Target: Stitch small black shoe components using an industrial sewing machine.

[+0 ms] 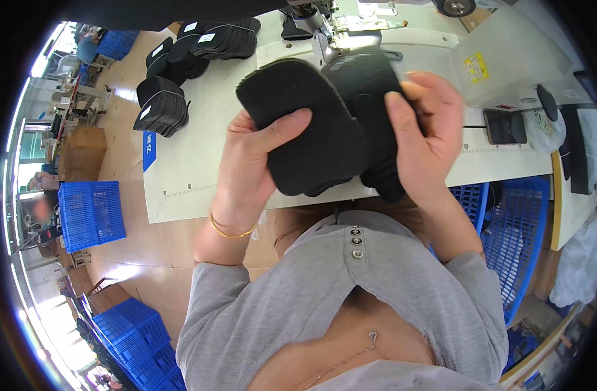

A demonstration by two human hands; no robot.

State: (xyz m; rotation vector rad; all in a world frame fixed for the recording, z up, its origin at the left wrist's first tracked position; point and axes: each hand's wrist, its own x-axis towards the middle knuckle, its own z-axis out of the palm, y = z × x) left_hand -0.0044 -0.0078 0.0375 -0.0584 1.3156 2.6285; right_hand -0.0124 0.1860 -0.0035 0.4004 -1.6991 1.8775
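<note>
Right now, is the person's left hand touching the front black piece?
Touching. The head view shows the left hand holding the front black piece, thumb lying across its face.

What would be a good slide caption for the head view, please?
Left hand and right hand hold black rounded fabric pieces over a white sewing-machine table.

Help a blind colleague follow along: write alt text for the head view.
A person's left hand and right hand hold flat black pieces over a pale table, near a sewing machine. Tied black stacks lie toward the table's far left; blue crates stand nearby.
</note>
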